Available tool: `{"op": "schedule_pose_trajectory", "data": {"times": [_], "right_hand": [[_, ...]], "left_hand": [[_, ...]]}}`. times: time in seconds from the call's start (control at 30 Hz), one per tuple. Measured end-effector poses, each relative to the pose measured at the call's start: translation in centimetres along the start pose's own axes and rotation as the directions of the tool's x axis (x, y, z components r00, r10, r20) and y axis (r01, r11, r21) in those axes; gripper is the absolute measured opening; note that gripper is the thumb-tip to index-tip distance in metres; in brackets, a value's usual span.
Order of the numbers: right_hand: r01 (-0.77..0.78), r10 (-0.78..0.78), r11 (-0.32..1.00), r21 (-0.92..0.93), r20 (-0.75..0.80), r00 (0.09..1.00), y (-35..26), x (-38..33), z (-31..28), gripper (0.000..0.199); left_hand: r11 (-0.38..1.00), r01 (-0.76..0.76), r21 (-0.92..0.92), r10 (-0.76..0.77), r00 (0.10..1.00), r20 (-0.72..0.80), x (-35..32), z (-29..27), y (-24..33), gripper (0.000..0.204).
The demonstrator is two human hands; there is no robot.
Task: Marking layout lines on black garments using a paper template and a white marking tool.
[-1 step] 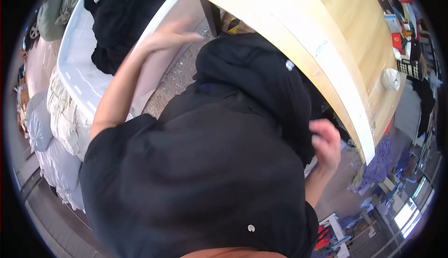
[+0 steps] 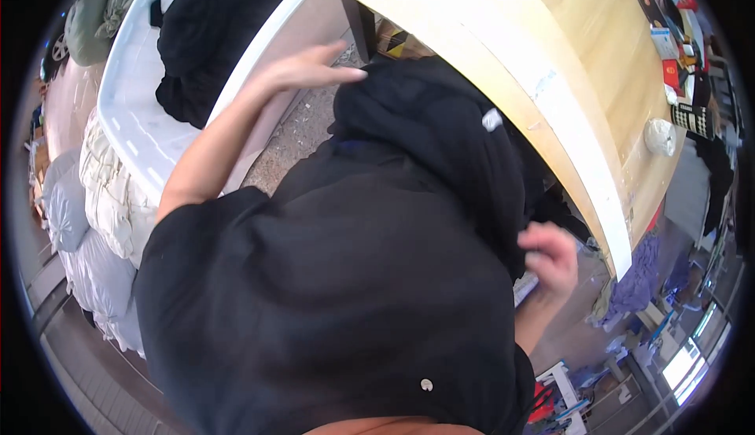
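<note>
Hands spread a large black garment (image 2: 338, 278) below the wooden surface (image 2: 582, 81): left hand (image 2: 311, 69) open-fingered atop its far edge, right hand (image 2: 550, 258) curled gripping the cloth, both barely shifted since a moment ago, beside a white bin (image 2: 134, 112).

At two o'clock we see small flat packages (image 2: 667, 42) lying along the far end of the wooden table (image 2: 598, 57), rectangular, in red, blue and white. Just below them, toward three o'clock, a dark keypad device (image 2: 694, 119) lies flat. Near centre, a small white label (image 2: 492, 119) is sewn on the black garment (image 2: 425, 144).
</note>
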State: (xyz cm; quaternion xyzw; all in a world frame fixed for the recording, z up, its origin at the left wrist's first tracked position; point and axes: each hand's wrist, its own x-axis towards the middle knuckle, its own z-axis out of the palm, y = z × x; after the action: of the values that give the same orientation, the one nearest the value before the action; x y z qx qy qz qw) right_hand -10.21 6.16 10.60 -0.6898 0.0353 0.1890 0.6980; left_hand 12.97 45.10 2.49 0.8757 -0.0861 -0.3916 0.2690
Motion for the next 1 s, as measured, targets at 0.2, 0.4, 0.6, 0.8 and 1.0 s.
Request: {"op": "schedule_pose_trajectory", "data": {"times": [0.2,0.4,0.6,0.8,1.0], "right_hand": [[-0.124,0.112,0.99,0.066,0.165,0.98,0.6,-1.6,0.4,0.019],[-0.321,0.307,0.94,0.113,0.126,0.943,3.2,-3.5,-0.7,0.02],[0.009,-0.175,0.841,-0.542,-0.256,0.951,1.6,4.2,0.6,0.036],[0.436,-0.495,0.33,-0.837,0.24,0.835,-0.9,14.8,4.9,0.044],[0.338,-0.447,0.571,-0.748,0.063,0.892,-4.9,6.5,5.1,0.023]], "left_hand": [[0.779,-0.123,-0.615,0.261,0.955,0.139,7.2,4.5,-2.1,0.068],[0.519,-0.337,-0.786,0.337,0.925,-0.174,3.0,0.4,-0.1,0.02],[0.521,-0.25,-0.816,0.432,0.902,0.0,-1.1,-0.3,1.3,0.016],[0.347,-0.572,-0.743,0.832,0.553,-0.037,-5.1,-1.6,5.1,0.016],[0.615,-0.501,-0.609,0.765,0.565,0.309,-7.7,-1.5,3.1,0.022]]}}
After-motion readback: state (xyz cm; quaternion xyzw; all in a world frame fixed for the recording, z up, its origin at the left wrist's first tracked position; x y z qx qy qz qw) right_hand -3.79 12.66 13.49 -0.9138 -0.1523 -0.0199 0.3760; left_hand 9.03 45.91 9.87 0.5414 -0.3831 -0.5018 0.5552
